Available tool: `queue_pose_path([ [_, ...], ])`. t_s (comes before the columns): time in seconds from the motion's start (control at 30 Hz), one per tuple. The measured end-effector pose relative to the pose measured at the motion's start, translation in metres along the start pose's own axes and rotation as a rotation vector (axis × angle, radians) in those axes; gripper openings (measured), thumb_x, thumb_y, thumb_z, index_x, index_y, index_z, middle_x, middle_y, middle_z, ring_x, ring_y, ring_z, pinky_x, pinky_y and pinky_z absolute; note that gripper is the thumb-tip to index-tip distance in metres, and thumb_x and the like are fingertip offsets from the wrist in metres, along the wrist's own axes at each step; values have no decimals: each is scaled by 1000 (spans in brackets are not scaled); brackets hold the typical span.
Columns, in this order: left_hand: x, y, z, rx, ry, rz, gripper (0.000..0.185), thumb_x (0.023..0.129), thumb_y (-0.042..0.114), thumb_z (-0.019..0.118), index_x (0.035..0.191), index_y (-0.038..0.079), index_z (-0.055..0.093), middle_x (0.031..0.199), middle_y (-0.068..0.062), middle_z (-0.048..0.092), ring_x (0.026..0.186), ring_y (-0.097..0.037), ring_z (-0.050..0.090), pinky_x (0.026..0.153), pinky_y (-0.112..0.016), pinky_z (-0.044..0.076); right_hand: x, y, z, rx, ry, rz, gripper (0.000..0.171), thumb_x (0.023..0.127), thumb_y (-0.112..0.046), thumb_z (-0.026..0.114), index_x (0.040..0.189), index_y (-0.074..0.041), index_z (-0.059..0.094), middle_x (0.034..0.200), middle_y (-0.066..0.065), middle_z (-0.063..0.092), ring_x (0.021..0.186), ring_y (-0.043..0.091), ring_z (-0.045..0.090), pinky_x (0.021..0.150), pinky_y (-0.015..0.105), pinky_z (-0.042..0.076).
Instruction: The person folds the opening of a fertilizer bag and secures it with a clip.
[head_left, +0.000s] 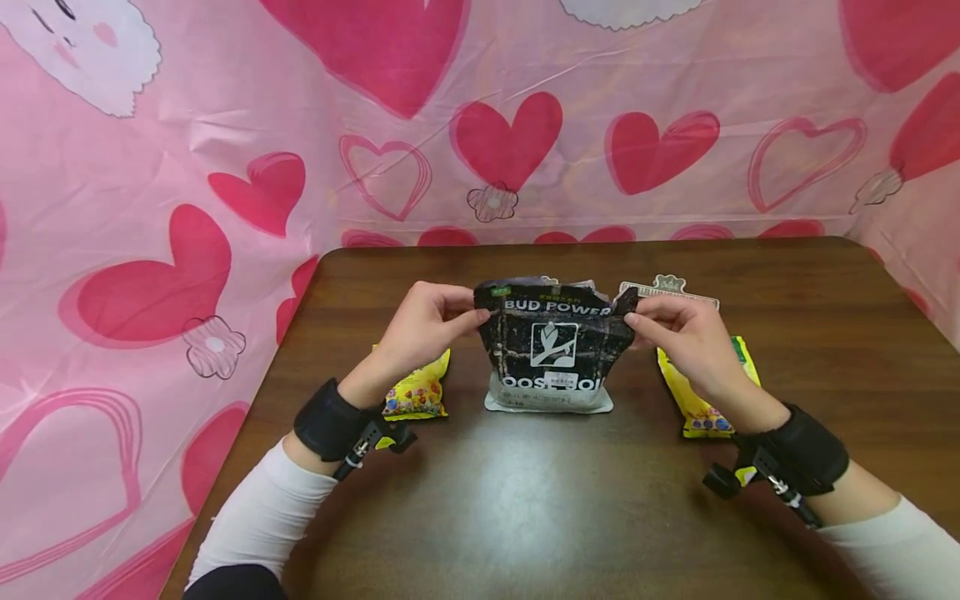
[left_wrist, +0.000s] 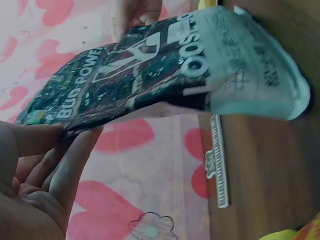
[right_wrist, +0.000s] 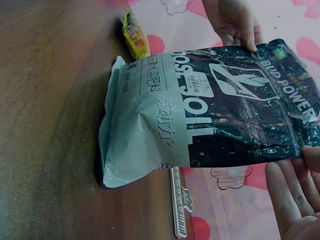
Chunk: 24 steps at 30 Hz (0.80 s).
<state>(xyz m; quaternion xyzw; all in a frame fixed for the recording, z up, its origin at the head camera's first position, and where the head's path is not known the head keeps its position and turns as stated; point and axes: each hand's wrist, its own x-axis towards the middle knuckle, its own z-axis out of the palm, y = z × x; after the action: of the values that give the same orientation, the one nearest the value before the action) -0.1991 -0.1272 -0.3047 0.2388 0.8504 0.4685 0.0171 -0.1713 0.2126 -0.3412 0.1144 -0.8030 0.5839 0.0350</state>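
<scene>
A black and white plastic bag (head_left: pixel 553 346) printed "BUD POWER" stands upright on the table, its top edge creased and uneven. My left hand (head_left: pixel 429 327) pinches the bag's upper left corner between thumb and fingers. At the upper right corner, my right hand (head_left: pixel 686 337) pinches it the same way. Both wrist views show the bag's printed front; in the right wrist view the bag (right_wrist: pixel 150 115) has a wrinkled white lower part. The bag's contents are hidden.
A yellow packet (head_left: pixel 417 392) lies behind my left wrist, and another yellow packet (head_left: pixel 705 400) lies partly under my right forearm. Behind the bag is a flat white strip with an ornate top (head_left: pixel 670 287). The brown wooden table (head_left: pixel 525 517) backs onto a pink heart-patterned cloth (head_left: pixel 585 75).
</scene>
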Motion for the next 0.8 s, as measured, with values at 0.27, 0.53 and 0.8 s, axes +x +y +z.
queue_pose_path([
  [0.27,-9,-3,8,-126,64,13,15,92,13,70,105,9,77,95,-8,73,70,-23,56,57,-23,41,-1,1,7,165,58,-18,16,91,0,67,103,-10,62,81,-11,73,63,7,67,63,19,56],
  [0.53,-10,-6,12,-173,86,20,17,93,12,68,107,9,76,92,-9,73,70,-18,53,57,-24,41,-4,1,12,208,126,-48,9,90,2,67,92,2,59,76,-5,71,61,10,65,59,19,53],
  [0.8,-12,-8,14,-184,113,64,25,91,7,70,116,8,69,104,-11,75,90,-16,71,74,-23,58,-9,4,14,143,167,-95,10,88,4,68,96,6,62,80,-6,71,68,12,63,60,18,51],
])
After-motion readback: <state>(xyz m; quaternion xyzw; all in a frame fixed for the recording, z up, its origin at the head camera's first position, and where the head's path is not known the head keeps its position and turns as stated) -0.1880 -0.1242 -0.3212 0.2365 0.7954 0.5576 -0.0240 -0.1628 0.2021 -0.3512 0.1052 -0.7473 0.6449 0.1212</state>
